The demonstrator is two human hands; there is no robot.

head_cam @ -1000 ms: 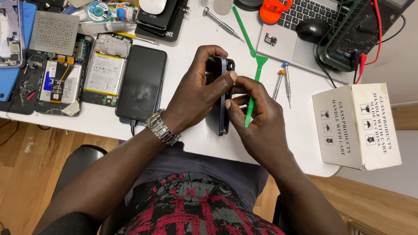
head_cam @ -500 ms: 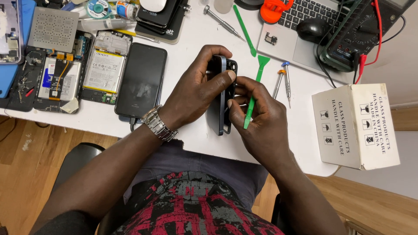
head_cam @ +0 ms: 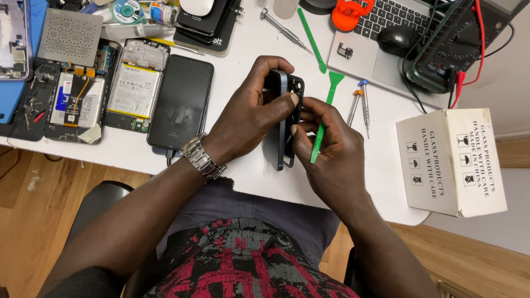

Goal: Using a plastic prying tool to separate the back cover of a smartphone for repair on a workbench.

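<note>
My left hand (head_cam: 248, 113) grips a dark blue phone (head_cam: 282, 122) held on edge above the white table (head_cam: 243, 44), thumb on its side near the camera end. My right hand (head_cam: 331, 149) pinches the phone's other side with its fingertips and also holds a green plastic pry tool (head_cam: 326, 107), whose flat end points away from me. A metal watch (head_cam: 201, 157) is on my left wrist.
Left of the hands lie a black phone (head_cam: 181, 99) face up and two opened phones (head_cam: 135, 83) showing batteries. Two small screwdrivers (head_cam: 360, 105), a second green tool (head_cam: 312, 38), a laptop (head_cam: 386, 22) with a mouse, a multimeter (head_cam: 458, 44) and a white cardboard box (head_cam: 450, 160) sit right.
Both hands and the phone have shifted slightly left and toward me. My right fingers have slid a little along the phone's edge; the grip is otherwise the same.
</note>
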